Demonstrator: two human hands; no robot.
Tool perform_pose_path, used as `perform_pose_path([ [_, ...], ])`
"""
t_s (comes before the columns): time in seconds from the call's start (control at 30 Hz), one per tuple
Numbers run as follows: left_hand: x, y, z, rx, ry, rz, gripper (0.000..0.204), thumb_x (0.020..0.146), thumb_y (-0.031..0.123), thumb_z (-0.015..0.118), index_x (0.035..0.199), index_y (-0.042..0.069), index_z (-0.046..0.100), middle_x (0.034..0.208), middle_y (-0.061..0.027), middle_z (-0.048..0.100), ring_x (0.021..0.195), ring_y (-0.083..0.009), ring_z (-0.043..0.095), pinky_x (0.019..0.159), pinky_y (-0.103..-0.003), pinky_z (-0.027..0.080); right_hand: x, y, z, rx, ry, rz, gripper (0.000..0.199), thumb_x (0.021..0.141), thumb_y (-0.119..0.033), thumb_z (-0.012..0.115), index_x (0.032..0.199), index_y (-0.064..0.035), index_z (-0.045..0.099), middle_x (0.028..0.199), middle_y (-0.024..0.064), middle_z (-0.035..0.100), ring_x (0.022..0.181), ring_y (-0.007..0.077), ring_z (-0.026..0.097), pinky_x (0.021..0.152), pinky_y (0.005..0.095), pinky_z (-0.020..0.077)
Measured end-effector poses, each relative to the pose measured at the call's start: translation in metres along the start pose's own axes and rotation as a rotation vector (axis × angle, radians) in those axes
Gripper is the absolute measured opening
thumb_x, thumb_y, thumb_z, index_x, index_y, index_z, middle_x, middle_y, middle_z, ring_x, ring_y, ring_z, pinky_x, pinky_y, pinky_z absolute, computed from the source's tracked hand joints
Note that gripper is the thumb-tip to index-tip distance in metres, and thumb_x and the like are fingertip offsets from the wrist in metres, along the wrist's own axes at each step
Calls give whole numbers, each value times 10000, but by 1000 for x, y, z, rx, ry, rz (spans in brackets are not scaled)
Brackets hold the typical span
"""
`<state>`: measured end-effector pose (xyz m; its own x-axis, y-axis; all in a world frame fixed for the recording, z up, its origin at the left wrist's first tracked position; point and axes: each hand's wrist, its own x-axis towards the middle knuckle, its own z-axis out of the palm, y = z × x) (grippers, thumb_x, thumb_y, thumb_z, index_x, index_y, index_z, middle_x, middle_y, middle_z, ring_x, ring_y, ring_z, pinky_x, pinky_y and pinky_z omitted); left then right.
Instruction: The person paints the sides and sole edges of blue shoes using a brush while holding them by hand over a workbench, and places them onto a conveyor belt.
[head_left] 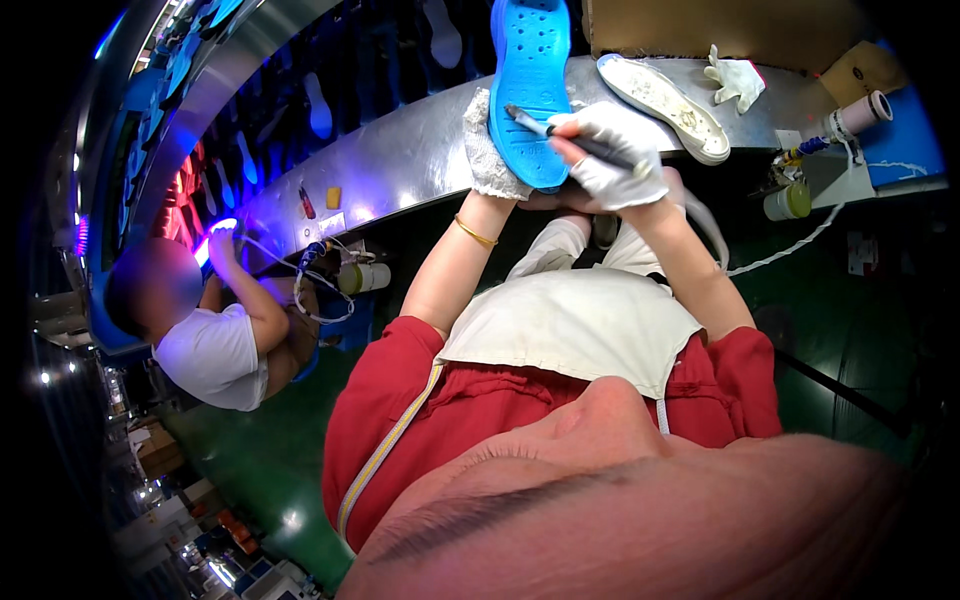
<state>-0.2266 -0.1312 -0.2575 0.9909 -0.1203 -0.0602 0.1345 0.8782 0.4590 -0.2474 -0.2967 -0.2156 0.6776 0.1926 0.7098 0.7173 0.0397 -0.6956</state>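
Observation:
A blue shoe sole (535, 85) with small holes at its far end is held up over the near edge of the metal bench. My left hand (488, 150), in a white knitted glove, grips it along its left side. In my right hand (622, 160), also gloved with some fingertips bare, is a dark-handled brush (598, 148). Its bristles lie on or just above the sole's ridged upper face; I cannot tell which. To the right, a white shoe sole (668, 105) rests on the bench, with a loose white glove (735, 78) beyond it.
The curved metal bench (400, 150) runs leftward past hanging soles (318, 105). A cardboard box (690, 32) stands at the back right. Canisters with hoses (790, 202) sit under the bench edge. A seated co-worker (215, 345) at left holds a sole under purple light.

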Motion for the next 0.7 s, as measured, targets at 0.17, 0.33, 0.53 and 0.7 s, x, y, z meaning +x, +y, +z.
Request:
perform_pose_path([
  [0.17, -6, 7, 1, -82, -141, -101, 619, 888, 545, 431, 1267, 61, 505, 1200, -162, 588, 1032, -321, 600, 937, -449, 484, -3, -9, 4, 291, -253, 432, 160, 761, -37, 744, 904, -34, 672, 860, 69, 682, 762, 157, 637, 705, 278, 516],
  [0.33, -15, 11, 7, -102, -145, -172, 730, 891, 573, 418, 1367, 19, 399, 1278, -209, 529, 1095, -363, 570, 993, -484, 444, 22, 18, -29, 236, -162, 664, 159, 813, -105, 735, 944, -31, 684, 839, 29, 663, 717, 89, 596, 662, 226, 492],
  [0.53, -23, 1, 9, 40, -249, -224, 894, 862, 694, 353, 1452, 24, 290, 1378, -247, 435, 1213, -430, 482, 1072, -516, 355, 85, 52, -54, 46, 51, 179, 159, 779, -59, 757, 927, -43, 701, 877, 57, 691, 740, 121, 632, 678, 228, 499],
  [0.7, -7, 13, 8, -65, -247, -216, 805, 887, 644, 371, 1399, 23, 375, 1325, -234, 486, 1147, -402, 533, 1008, -487, 428, 51, 26, -25, -196, 49, -269, 236, 685, 38, 753, 895, -58, 704, 873, 82, 686, 775, 226, 651, 726, 315, 512],
])
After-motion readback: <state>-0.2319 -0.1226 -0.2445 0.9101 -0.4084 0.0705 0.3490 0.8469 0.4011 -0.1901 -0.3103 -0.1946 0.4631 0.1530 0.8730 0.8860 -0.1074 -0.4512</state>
